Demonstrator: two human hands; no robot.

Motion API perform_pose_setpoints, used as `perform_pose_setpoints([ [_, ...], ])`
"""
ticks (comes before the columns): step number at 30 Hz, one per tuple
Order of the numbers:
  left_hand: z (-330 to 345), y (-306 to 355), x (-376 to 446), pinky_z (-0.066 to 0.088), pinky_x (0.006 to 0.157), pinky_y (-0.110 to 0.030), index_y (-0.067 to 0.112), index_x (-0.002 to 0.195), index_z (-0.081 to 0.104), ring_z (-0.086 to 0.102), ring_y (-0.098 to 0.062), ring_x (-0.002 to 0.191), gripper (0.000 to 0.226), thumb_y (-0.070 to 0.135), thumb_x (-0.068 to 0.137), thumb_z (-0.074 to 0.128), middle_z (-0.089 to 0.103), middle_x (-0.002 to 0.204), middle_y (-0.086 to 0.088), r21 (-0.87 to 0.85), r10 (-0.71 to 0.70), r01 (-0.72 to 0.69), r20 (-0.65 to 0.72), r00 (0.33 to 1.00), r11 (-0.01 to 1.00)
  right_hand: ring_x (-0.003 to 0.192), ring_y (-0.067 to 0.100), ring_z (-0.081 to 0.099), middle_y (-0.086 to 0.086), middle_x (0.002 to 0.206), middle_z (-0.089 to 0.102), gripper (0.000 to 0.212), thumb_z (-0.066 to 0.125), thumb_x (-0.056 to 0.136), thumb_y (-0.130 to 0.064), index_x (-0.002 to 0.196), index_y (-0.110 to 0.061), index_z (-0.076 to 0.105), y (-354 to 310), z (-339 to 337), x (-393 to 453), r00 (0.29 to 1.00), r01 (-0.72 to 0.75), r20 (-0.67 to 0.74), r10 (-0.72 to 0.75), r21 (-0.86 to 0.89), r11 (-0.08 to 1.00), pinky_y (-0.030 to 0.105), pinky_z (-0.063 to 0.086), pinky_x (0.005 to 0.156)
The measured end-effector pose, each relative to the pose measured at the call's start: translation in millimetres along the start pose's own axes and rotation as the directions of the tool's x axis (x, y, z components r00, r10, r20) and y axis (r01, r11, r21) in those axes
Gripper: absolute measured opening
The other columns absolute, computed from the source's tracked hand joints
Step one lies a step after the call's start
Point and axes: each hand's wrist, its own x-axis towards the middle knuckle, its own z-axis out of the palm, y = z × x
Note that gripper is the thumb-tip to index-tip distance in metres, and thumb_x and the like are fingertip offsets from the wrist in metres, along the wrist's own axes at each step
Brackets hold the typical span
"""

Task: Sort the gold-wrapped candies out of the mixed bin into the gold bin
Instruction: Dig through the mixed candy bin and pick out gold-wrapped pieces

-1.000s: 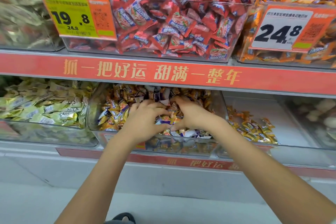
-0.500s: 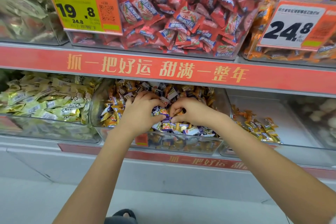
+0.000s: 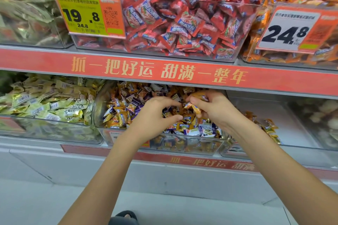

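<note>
The clear mixed bin point(image 3: 184, 145) on the lower shelf holds gold, purple and white wrapped candies. My right hand point(image 3: 214, 110) is raised over its right half and grips a few gold-wrapped candies point(image 3: 192, 106). My left hand point(image 3: 151, 117) hovers over the middle of the pile, finger and thumb curved apart with nothing seen between them. The gold bin point(image 3: 296, 129) stands right of the mixed bin, with a small heap of gold candies point(image 3: 270, 127) along its left side.
A bin of pale green-gold Dove candies point(image 3: 47, 104) sits to the left. The red shelf edge point(image 3: 164, 71) hangs low over the lower bins. Above it stand bins of red candies point(image 3: 182, 20) and orange candies point(image 3: 256, 45).
My right hand has lifted out of the pile with gold candies in its fingers. My left hand has loosened and its fingers have spread. The camera has moved closer to the shelf.
</note>
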Motion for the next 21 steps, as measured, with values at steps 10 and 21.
perform_pose_setpoints([
  [10, 15, 9, -6, 0.042, 0.099, -0.032, 0.021, 0.121, 0.063, 0.048, -0.012, 0.121, 0.032, 0.029, 0.090, 0.062, 0.061, 0.125, 0.003, 0.238, -0.054, 0.014, 0.163, 0.985, 0.971, 0.064, 0.015, 0.052, -0.001, 0.079, 0.065, 0.014, 0.055, 0.096, -0.022, 0.098, -0.017, 0.068, 46, -90, -56, 0.898, -0.125, -0.440, 0.027, -0.195, 0.973, 0.023, 0.042, 0.060],
  [21, 0, -12, -2, 0.051, 0.083, -0.038, 0.019, 0.083, 0.074, 0.053, -0.010, 0.085, 0.021, 0.000, 0.084, 0.064, 0.067, 0.090, 0.002, 0.252, -0.084, 0.049, 0.131, 0.988, 0.967, 0.095, 0.009, 0.055, -0.006, 0.103, 0.064, 0.017, 0.058, 0.092, -0.015, 0.107, -0.019, 0.066, 4, -13, -41, 0.931, 0.299, 0.083, -0.355, -0.732, 0.613, 0.027, 0.046, 0.086],
])
